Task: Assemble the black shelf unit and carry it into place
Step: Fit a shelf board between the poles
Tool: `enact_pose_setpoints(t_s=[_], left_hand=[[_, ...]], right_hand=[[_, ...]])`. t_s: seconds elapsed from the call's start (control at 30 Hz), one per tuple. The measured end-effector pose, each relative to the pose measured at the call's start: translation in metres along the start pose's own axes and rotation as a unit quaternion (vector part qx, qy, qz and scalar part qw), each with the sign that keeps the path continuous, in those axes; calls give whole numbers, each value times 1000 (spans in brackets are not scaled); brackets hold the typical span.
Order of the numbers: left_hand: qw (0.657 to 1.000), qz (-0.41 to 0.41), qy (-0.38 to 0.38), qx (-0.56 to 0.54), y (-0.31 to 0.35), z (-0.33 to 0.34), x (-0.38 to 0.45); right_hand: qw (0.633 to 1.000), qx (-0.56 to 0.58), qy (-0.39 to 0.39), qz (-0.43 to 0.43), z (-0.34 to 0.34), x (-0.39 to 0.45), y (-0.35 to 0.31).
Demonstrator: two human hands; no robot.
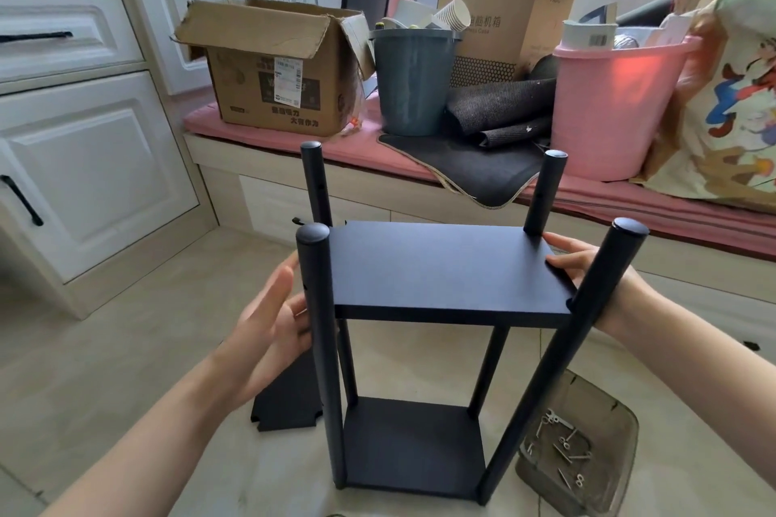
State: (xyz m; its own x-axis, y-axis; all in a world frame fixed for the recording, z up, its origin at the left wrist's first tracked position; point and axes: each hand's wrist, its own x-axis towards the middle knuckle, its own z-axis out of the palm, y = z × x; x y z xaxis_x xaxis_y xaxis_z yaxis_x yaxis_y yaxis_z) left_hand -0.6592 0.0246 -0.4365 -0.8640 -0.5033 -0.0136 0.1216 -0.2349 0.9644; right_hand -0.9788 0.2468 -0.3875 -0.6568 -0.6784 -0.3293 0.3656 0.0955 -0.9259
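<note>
Both grips sit on the black shelf unit [436,306] at frame centre: our left hand [268,323] lies with fingers straight and relaxed against the near-left post [319,348], holding nothing closed, while our right hand [575,260] has its fingers laid on the right edge of the upper shelf board [445,269], thumb side on top; how far they curl under the board we cannot tell. Unit stands upright on the tiled floor [126,348], four round posts with capped tops, upper board between them partway up, lower board [413,445] near the floor. A loose black panel [289,403] lies on the floor just left of the unit, behind the near-left post. Lower right of the frame, a smoky clear tray [588,424] holds screws and small metal fittings [562,445], near the unit's right posts. Across the upper half, a window bench with a pink cushion [294,139] carries an open cardboard box [277,67], a grey bin [411,84] with paper cups, dark rolled mats [499,109], and a pink tub [617,105]. White cabinet doors [84,164] fill the left.
</note>
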Motion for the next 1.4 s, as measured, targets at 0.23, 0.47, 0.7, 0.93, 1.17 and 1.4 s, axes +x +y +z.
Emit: enact_pose_setpoints(t_s=[0.23,0.47,0.7,0.93,1.17,1.4], left_hand=[[981,51,10,185,10,-5,-8],[967,73,6,244,22,-2,-12],[963,79,28,257,23,0,-14],[973,51,20,224,21,-2,-13],[977,40,30,205,8,-7,-15],[981,43,54,180,-13,-10,-11]], right_hand=[[1000,8,-26,-4,-6,6,4],[999,-16,-41,-5,-10,10,0],[997,-11,-82,-1,-12,8,-4],[996,-19,-83,-8,-14,8,0],[997,-13,-70,-16,-13,7,11],[998,-38,-25,-37,-14,10,33]])
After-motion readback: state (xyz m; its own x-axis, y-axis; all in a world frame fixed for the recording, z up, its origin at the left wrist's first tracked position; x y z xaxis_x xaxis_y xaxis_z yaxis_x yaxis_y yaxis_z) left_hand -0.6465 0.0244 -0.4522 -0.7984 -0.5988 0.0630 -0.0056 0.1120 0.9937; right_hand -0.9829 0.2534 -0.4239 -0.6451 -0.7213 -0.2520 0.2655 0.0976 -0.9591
